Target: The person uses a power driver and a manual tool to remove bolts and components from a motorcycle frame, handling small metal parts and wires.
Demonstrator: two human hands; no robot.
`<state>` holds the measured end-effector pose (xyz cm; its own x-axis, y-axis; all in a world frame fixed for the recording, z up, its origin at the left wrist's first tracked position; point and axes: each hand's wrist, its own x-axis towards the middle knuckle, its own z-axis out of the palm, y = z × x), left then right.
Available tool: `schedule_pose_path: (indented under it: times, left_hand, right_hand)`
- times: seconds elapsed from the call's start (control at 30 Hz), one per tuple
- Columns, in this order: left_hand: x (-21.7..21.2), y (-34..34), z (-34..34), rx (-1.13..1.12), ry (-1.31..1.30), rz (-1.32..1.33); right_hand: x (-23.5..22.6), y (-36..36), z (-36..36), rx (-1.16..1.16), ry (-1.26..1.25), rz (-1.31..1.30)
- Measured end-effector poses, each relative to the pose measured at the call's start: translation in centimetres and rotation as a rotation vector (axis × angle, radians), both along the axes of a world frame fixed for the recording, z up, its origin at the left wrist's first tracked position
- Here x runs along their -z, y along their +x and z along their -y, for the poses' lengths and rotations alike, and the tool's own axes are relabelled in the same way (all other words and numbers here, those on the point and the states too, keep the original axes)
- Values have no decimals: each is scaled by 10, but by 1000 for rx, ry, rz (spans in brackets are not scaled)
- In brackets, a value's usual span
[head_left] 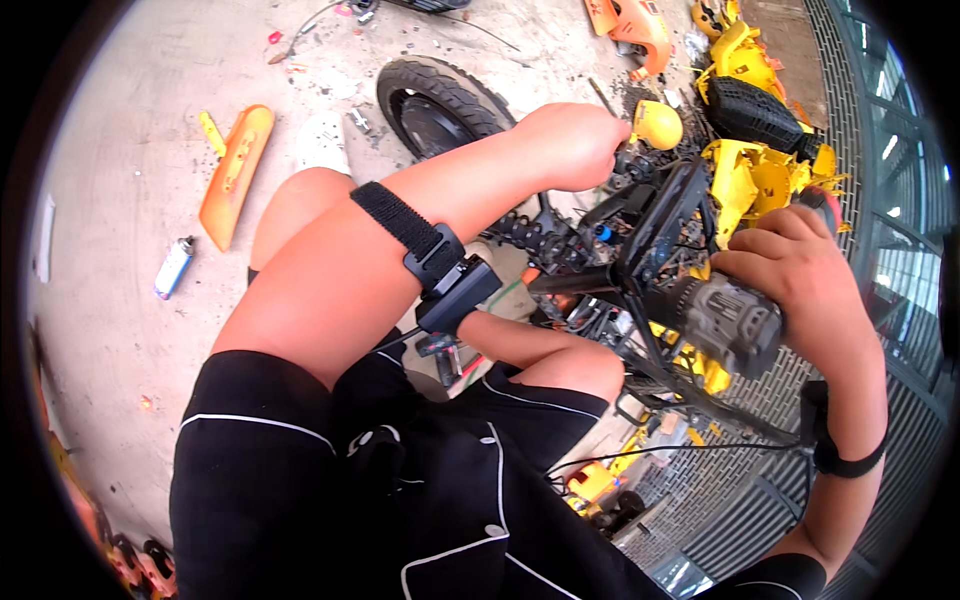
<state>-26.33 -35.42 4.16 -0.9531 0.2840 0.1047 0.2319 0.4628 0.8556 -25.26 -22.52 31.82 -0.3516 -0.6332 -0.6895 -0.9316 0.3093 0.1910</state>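
1. While the right hand [800,265] grips a grey-black power driver [730,320], nose toward the black vehicle frame [628,275], the left hand [585,145] curls at the frame's front, near the tyred wheel [440,105]; cannot tell whether it holds anything.
2. Best practice, probably: brace the frame, square the driver before running it, keep the wrist cable [700,447] clear.
3. Frame on pale, littered floor [130,170]; orange panel [238,175] and blue can [174,268] off left.
4. Yellow plastic parts [735,185] heaped right; ribbed metal panelling [860,430] beyond.
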Motion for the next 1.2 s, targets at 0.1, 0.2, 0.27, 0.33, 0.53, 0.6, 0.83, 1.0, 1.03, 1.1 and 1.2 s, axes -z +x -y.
schedule_pose_path:
  times: [0.1, 0.2, 0.27, 0.33, 0.53, 0.6, 0.83, 1.0, 1.03, 1.1, 1.2]
  left_hand:
    - [9, 6, 22, -108, -22, -23]
    - [20, 15, 46, -209, -154, 19]
    - [20, 24, 60, -279, -270, 111]
    - [22, 32, 68, -285, -311, 142]
    - [18, 59, 59, -156, -319, 305]
    - [12, 74, 53, -109, -315, 346]
    - [25, 109, 17, 79, -268, 328]
    - [31, 125, 1, 219, -293, 312]
    - [34, 126, 1, 227, -295, 306]
    - [38, 129, 1, 221, -286, 309]
    - [39, 135, 4, 190, -266, 347]
  right_hand:
    - [-7, 7, -7, 18, -59, -52]
    - [-27, 31, -21, 136, -196, -136]
    - [-34, 71, -35, 358, -298, -277]
    - [-28, 118, -62, 736, -444, -459]
    - [67, 205, -167, 1315, -596, 125]
    - [107, 224, -147, 1671, -814, 439]
    - [182, 257, -117, 1758, -901, 637]
    - [194, 282, -118, 1845, -929, 541]
    - [194, 286, -118, 1845, -956, 560]
    - [193, 297, -119, 1867, -1016, 579]
    - [189, 309, -115, 1894, -1043, 584]
